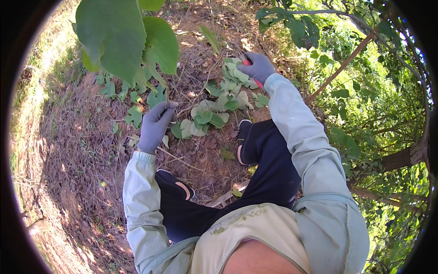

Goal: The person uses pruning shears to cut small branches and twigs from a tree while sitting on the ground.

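Observation:
My left hand (pixel 155 125), in a grey glove, pinches the thin stem of a leafy branch. Its large green leaves (pixel 111 37) rise at the upper left, close to the camera. Farther forward and to the right, my right hand (pixel 258 67), gloved alike, is closed on a tool with a red handle (pixel 258 83); the tool's working end is not clearly visible. Beside that hand and below it, cut-looking leafy twigs with pale green leaves (pixel 236 73) lie on the ground, reaching down towards my shoes.
Dry grass, twigs and fallen leaves cover the sloping soil (pixel 85 137). My dark shoes (pixel 248 142) stand on it. A bare thin stick (pixel 179 159) lies between my left hand and feet. At the right are a tree's thick branch (pixel 397 159), a slanting brown branch (pixel 342 66) and dense foliage.

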The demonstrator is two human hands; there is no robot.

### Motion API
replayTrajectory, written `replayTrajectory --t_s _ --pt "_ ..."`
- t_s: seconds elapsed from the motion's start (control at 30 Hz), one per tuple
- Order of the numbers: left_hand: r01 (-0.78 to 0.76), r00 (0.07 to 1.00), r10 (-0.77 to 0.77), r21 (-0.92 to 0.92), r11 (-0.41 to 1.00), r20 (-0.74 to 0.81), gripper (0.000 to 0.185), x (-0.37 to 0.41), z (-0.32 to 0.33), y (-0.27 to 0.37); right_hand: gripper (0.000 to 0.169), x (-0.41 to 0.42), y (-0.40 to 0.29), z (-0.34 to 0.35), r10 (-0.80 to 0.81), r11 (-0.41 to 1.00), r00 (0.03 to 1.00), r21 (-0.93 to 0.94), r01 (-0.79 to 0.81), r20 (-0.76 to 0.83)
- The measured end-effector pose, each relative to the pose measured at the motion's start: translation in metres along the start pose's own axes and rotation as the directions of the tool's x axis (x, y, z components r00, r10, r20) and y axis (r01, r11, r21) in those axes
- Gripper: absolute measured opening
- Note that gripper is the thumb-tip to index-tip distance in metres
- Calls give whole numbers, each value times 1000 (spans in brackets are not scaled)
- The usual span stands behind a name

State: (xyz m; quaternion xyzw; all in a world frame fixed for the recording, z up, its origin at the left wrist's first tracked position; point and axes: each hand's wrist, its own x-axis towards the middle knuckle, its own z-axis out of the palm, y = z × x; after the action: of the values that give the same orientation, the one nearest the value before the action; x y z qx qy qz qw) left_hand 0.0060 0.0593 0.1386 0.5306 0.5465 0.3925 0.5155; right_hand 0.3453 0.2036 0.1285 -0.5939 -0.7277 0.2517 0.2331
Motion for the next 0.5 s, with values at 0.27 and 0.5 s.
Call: replayTrajectory --t_s 0.27,0.5 --pt "-46 999 44 -73 996 -29 21 4 -2 -2 63 -6 12 3 -55 998 986 14 54 159" --pt "-17 999 13 -94 995 -43 21 1 -3 -2 72 -6 -17 13 -162 987 916 45 156 366"
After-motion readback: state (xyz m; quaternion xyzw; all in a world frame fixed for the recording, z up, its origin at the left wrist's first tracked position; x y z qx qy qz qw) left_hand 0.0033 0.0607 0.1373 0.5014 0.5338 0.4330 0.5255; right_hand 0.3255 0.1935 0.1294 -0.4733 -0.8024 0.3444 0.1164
